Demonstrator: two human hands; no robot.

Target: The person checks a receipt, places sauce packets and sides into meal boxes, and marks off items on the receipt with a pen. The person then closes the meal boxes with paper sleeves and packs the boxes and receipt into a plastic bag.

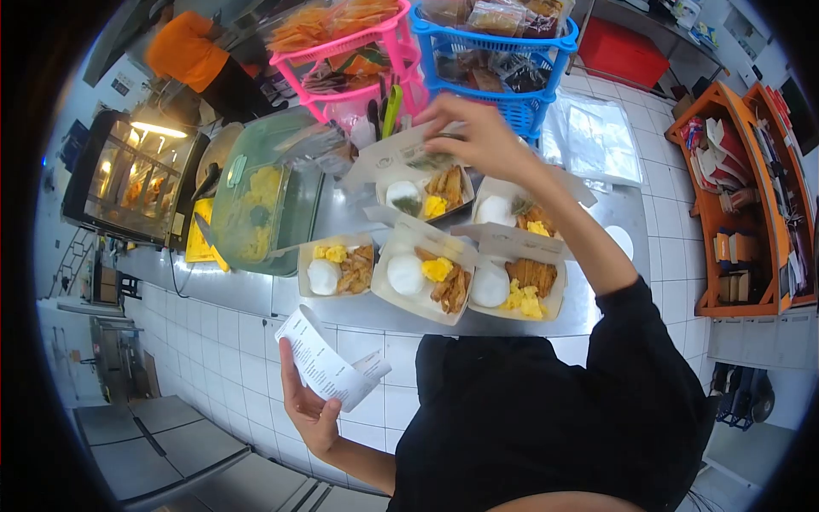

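My left hand (311,410) is closed around a long curled paper receipt (328,363) with printed lines, off the front of the table. My right hand (482,136) reaches over the rear meal box (435,215), fingers bent and pressed together near its raised lid (371,162). Something greenish (429,160) shows under the fingertips; I cannot make out what it is. Several open paper boxes hold white rice mounds, yellow scrambled egg (438,270) and browned strips of food (531,275). Dark green flakes (408,206) lie by the rice in the rear box.
A green-tinted tub (299,226) with yellow food stands left on the steel table (589,299). Behind are pink (401,43) and blue racks (490,38) of packets. Clear plastic bags (601,141) lie right. A person in an orange shirt (183,51) works at the far left.
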